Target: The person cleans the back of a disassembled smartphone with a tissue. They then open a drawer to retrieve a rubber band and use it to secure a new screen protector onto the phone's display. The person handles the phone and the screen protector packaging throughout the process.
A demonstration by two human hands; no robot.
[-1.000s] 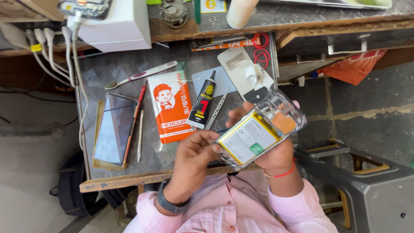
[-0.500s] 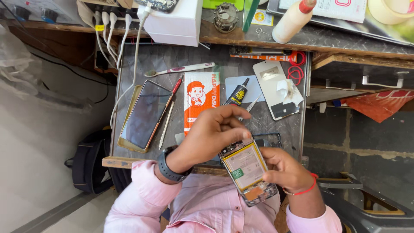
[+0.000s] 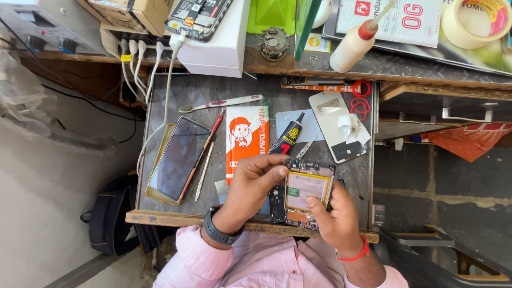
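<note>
Compared with half a second ago, the opened smartphone with its exposed yellow-framed battery and circuit boards (image 3: 304, 194) has swung from a slant to nearly upright in view, its long axis running away from the person, top end toward the black glue tube (image 3: 288, 135). It sits low over the grey metal worktop (image 3: 213, 93), near the front wooden edge. The left hand (image 3: 255, 184) pinches its top left corner with closed fingertips, while the right hand (image 3: 335, 213) grips its right side, thumb across the battery.

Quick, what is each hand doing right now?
Left hand: fingertips pinching the top edge of the opened phone.
Right hand: closed on the opened phone's side.
</note>
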